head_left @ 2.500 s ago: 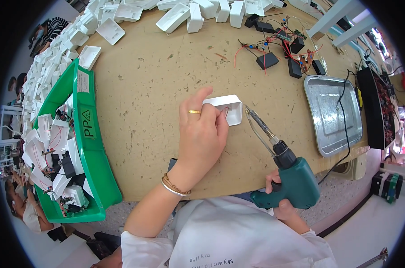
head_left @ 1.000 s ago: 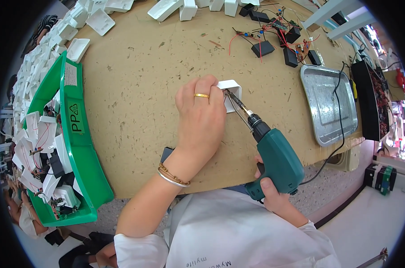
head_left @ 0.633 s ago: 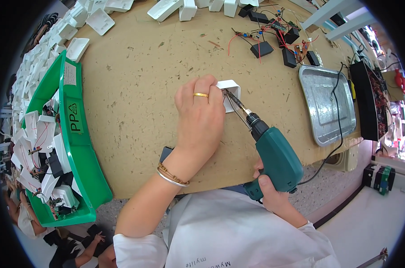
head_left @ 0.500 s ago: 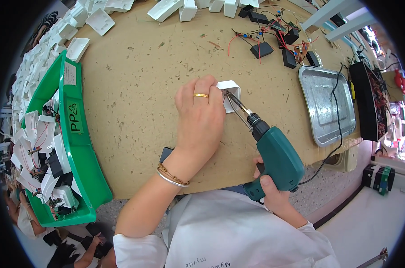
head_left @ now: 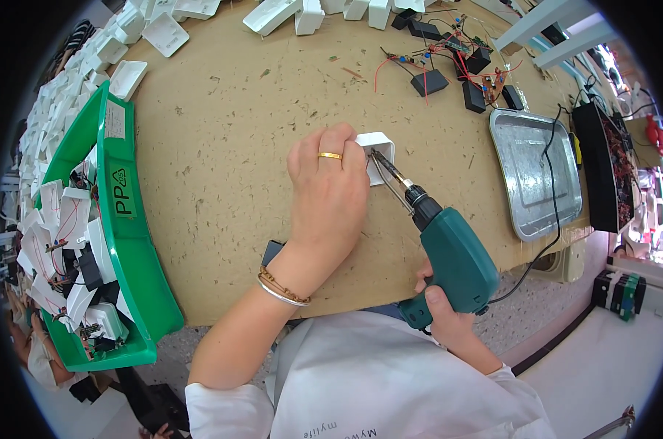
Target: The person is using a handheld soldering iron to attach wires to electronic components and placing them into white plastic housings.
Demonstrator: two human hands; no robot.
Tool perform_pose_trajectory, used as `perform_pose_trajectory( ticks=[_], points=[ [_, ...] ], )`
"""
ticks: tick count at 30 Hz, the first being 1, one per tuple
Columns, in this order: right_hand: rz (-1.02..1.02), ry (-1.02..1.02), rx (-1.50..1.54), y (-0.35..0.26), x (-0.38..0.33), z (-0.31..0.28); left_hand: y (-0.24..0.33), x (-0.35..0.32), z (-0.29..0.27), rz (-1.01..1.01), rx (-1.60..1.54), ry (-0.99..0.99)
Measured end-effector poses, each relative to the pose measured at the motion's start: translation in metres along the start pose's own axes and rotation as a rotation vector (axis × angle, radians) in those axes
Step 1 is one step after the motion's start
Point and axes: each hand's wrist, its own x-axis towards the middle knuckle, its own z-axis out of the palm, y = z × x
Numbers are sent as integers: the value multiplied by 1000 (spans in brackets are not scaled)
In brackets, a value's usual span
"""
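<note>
The left hand (head_left: 324, 197) grasps a small white plastic housing (head_left: 379, 154) on the table (head_left: 221, 146); the right hand (head_left: 445, 314) clenches a teal soldering gun (head_left: 448, 252). A white rectangular label (head_left: 114, 119) sits on the green bin (head_left: 137, 271).

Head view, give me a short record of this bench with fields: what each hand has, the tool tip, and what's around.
left hand: left hand presses down on a white plastic housing, covering most of it
right hand: right hand grips the teal soldering gun by its handle
tool tip: inside the housing's open top
left side: green bin of white and black parts
right side: metal tray
surface: cork-coloured worktop
</note>
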Motion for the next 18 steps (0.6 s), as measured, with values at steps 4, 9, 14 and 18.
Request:
perform_pose_trajectory(
  ticks=[4,9,14,18],
  points=[
    [23,-7,25,-4,1,1,0,0,-1,-10,-10,2],
    [18,16,190,-2,-8,0,1,0,-2,-7,-22,-14],
    [-137,-18,222,12,-13,-13,1,-2,-3,-6,-21,-38],
    [-178,71,348,10,-6,-8,-2,-5,0,-15,-18,-67]
  ],
)
